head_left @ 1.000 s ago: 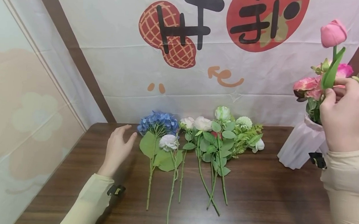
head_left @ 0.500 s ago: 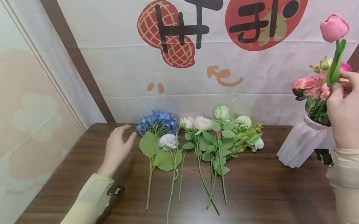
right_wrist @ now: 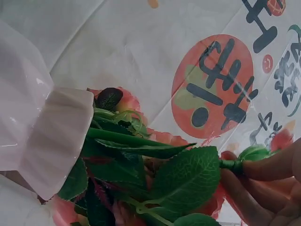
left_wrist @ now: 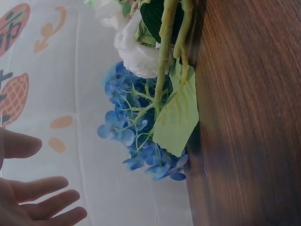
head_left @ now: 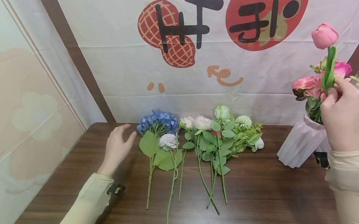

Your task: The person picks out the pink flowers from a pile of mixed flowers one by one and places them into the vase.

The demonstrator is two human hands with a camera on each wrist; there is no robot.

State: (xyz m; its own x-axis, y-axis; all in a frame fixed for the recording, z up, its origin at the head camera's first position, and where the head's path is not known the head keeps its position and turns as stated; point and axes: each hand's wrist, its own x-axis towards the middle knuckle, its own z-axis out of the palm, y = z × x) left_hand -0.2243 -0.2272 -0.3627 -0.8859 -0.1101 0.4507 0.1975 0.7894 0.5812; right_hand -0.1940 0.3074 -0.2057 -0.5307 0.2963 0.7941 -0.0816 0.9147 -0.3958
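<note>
My right hand [head_left: 346, 114] pinches the green stem of a pink tulip [head_left: 325, 35] between thumb and fingers. The tulip stands upright above a white fluted vase [head_left: 300, 142], in front of the pink flowers [head_left: 308, 82] there. In the right wrist view, the fingers [right_wrist: 270, 165] hold the stem beyond the leaves, and the vase rim [right_wrist: 70, 141] is at the left. My left hand [head_left: 117, 149] is by the left side of the table, fingers extended, holding nothing. Nearest to it is a blue hydrangea [head_left: 158, 121] with broad green leaves.
On the brown table [head_left: 253, 202] lie a white flower [head_left: 167, 142], pale roses [head_left: 202, 123], a green-white bloom [head_left: 222, 112] and a pompom flower [head_left: 243, 121], their stems toward me. A printed cloth [head_left: 124, 72] hangs behind the table.
My right hand first moves right and the tulip rises; then both come back left and the tulip lowers over the vase. My left hand and the flowers on the table stay put.
</note>
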